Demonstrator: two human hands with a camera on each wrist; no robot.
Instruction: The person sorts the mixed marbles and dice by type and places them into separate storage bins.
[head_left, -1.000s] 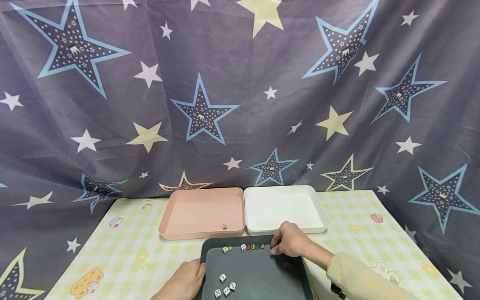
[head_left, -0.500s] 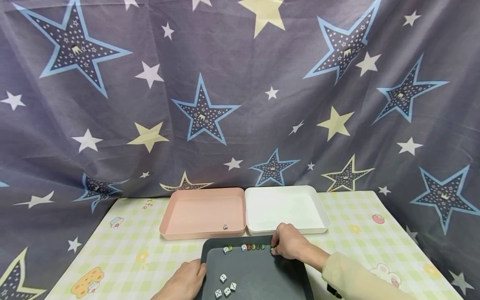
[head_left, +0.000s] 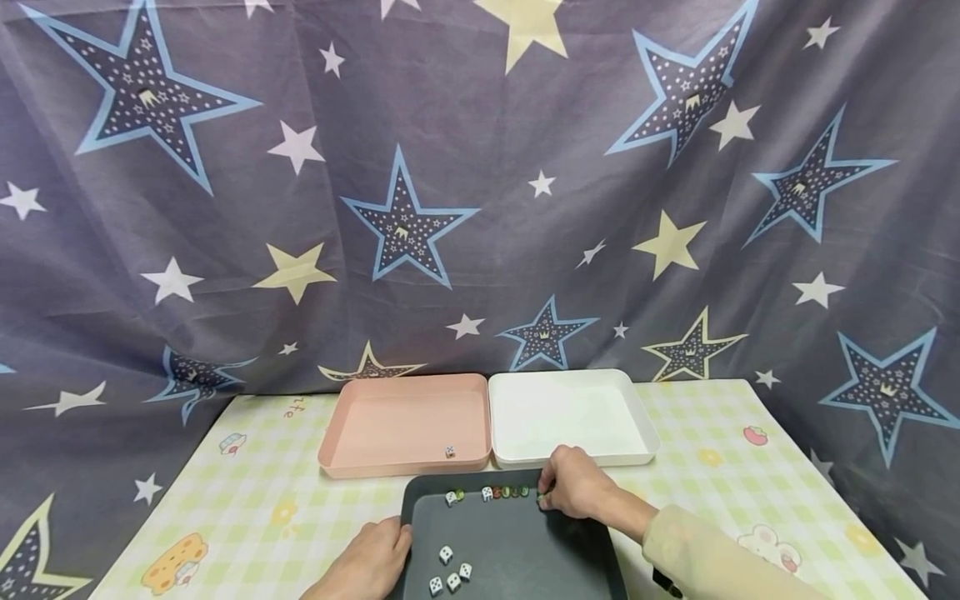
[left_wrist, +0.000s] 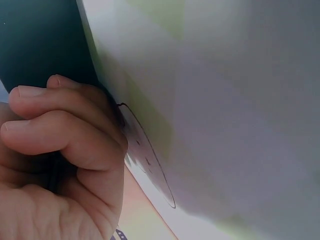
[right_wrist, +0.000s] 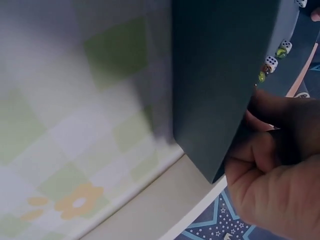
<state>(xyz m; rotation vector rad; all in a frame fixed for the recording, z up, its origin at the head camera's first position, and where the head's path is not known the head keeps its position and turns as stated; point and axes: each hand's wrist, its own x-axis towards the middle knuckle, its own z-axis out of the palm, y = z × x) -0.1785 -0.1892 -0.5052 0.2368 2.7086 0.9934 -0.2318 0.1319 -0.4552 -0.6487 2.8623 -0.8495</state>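
A dark grey tray (head_left: 517, 550) lies in front of me, its left edge gripped by my left hand (head_left: 372, 560). In the left wrist view that hand (left_wrist: 65, 150) shows curled fingers against the tray's side. At the tray's back right corner, my right hand (head_left: 576, 485) pinches a small green marble (head_left: 541, 498), mostly covered by the fingertips. Along the back wall lie a white die (head_left: 487, 493), a red marble (head_left: 497, 492) and several green ones, with another die (head_left: 451, 498) and a yellow-green marble (head_left: 460, 494) farther left. Several white dice (head_left: 453, 582) sit nearer me.
Behind the dark tray stand a pink tray (head_left: 405, 417) holding one die (head_left: 450, 452) and a white tray (head_left: 570, 412), side by side. A checked cloth (head_left: 262, 500) covers the table. A star-patterned curtain (head_left: 480, 125) hangs behind.
My right hand has shifted very slightly left at the tray's back right corner, the green marble at its fingertips. My left hand stays on the tray's edge.
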